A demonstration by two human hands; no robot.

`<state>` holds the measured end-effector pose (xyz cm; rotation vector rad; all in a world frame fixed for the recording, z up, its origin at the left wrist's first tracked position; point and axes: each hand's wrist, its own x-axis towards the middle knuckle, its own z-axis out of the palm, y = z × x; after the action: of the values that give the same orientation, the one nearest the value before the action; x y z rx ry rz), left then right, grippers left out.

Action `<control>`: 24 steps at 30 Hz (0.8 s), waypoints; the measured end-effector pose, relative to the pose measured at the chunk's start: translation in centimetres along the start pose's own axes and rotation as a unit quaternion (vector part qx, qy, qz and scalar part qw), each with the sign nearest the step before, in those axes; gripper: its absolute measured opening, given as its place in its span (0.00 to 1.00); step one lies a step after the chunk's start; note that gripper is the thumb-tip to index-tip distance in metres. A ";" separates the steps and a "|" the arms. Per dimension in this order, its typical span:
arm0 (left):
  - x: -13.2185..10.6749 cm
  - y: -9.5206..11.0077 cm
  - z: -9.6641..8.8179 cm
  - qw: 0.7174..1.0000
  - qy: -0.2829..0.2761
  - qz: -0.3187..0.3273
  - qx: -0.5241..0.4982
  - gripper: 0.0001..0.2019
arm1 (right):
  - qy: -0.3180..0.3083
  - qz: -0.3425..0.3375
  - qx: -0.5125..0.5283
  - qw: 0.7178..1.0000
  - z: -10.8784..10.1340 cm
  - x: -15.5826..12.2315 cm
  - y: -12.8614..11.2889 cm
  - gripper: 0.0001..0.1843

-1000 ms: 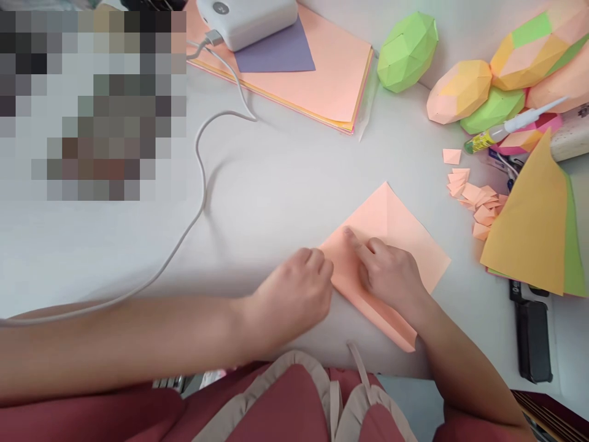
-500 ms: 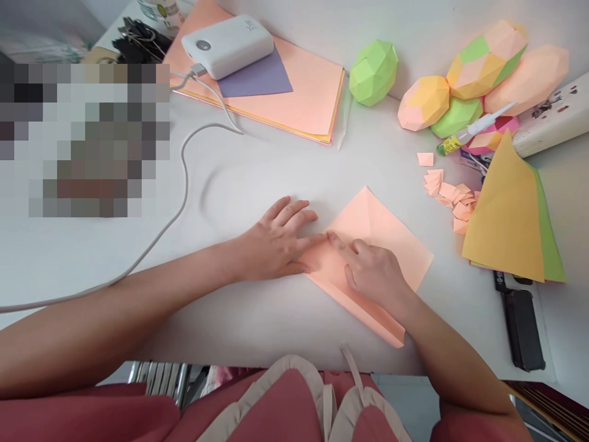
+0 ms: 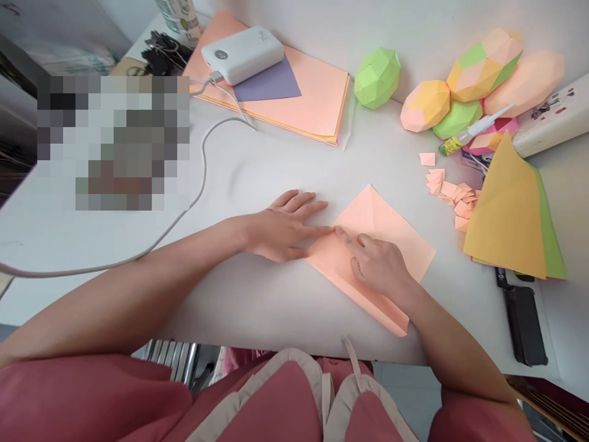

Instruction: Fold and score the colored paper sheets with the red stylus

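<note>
A folded sheet of peach paper (image 3: 389, 230) lies on the white table (image 3: 276, 159) in front of me. My left hand (image 3: 285, 227) rests flat on the table, fingers stretched out, its fingertips touching the paper's left corner. My right hand (image 3: 377, 264) lies on the paper with the index finger extended and pressing the folded flap near that same corner, the other fingers curled.
A stack of coloured paper (image 3: 317, 98) with a white power bank (image 3: 243, 54) and its cable (image 3: 202, 178) lies at the back. Folded paper shapes (image 3: 426, 104), a glue tube (image 3: 473, 130), small peach pieces (image 3: 453, 193), orange and green sheets (image 3: 510, 215) and a black phone (image 3: 524, 322) crowd the right.
My left hand has opened from a closed fist to flat, spread fingers beside the paper. The right index finger stays pressing the fold. The view shifted slightly.
</note>
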<state>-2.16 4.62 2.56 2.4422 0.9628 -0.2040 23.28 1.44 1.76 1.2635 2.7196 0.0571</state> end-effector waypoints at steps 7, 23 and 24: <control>0.0 0.9 -1.0 0.999 -0.037 -0.035 0.003 0.31 | 0.107 -0.111 0.066 0.986 -2.9 -1.0 -0.8 0.21; -0.1 0.9 -0.8 0.999 -0.018 -0.027 0.002 0.30 | 0.027 -0.148 0.005 0.989 -3.3 0.3 -5.4 0.15; -0.1 0.9 -0.8 1.000 -0.014 -0.025 0.002 0.30 | 0.025 -0.146 0.006 0.989 -3.3 0.3 -5.4 0.15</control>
<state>-1.66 4.44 3.58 2.4136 1.0132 -0.2566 18.53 -1.71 4.50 0.8641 2.9194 0.0412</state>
